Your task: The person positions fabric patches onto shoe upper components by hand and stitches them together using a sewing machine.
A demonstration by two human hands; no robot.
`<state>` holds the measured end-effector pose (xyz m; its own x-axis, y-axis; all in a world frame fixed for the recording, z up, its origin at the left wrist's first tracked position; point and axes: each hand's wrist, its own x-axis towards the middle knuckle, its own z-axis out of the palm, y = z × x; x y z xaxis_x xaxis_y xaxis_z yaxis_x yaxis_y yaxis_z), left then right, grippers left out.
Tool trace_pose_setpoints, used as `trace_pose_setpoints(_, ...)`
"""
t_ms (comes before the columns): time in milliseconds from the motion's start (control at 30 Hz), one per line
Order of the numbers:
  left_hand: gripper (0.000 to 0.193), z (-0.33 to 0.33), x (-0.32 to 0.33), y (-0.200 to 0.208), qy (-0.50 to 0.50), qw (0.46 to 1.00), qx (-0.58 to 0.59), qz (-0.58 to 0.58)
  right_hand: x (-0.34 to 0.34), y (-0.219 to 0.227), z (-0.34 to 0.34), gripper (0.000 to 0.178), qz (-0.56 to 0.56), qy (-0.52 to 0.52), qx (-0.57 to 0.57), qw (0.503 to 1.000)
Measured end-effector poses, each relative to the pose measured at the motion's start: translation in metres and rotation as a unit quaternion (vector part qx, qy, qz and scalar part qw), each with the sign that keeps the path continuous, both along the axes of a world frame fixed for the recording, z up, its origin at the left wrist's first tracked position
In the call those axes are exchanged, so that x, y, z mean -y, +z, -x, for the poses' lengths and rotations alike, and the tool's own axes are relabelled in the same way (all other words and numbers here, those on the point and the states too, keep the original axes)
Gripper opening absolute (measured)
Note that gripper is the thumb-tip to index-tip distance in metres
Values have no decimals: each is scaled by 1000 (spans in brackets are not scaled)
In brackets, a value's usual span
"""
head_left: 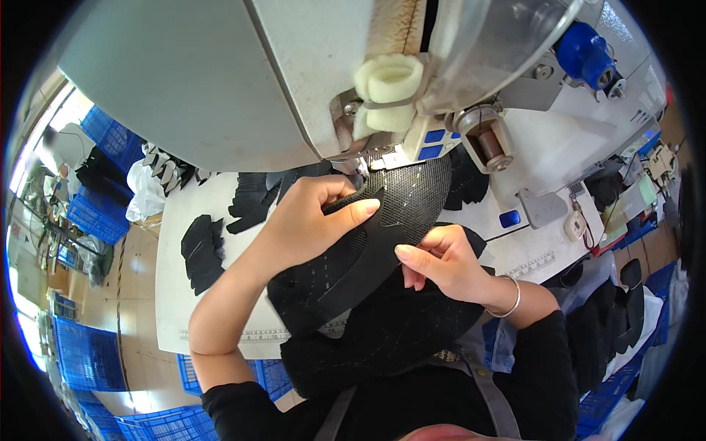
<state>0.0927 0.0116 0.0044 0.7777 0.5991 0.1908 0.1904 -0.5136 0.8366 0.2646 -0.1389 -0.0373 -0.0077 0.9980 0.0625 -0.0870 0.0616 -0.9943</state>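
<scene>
A black mesh fabric piece (419,192) with a smooth black strip (365,268) across it runs under the working end of a sewing machine (198,88). My left hand (305,220) is closed on its left edge, the thumb lying on top and the fingers partly hidden behind the cloth. On the right, my right hand (447,263) pinches near the strip's edge with thumb and curled fingers. Just what lies between those fingertips is partly hidden. More black cloth (375,345) hangs over the table's front edge onto my lap.
Stacks of cut black pieces (202,253) lie on the white table (173,294), which has a ruler strip (257,336) along its front. A brown thread spool (490,147) sits right of the machine head. Blue crates (88,356) stand on the floor at left.
</scene>
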Motion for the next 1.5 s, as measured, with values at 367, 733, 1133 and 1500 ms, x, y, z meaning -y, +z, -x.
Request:
trace_pose_setpoints(367,20,-6,-28,30,-59,960,-79,262,-13,9,18,30,8,55,-49,997)
trace_pose_setpoints(733,26,-9,1,15,31,921,45,386,-17,15,-9,30,-16,57,-14,998)
trace_pose_setpoints(1133,33,-7,8,4,5,983,59,176,-26,22,-27,28,-41,-2,44,998)
trace_pose_setpoints(1500,32,-8,-16,19,45,977,-38,206,-38,33,-29,28,-28,-19,67,997)
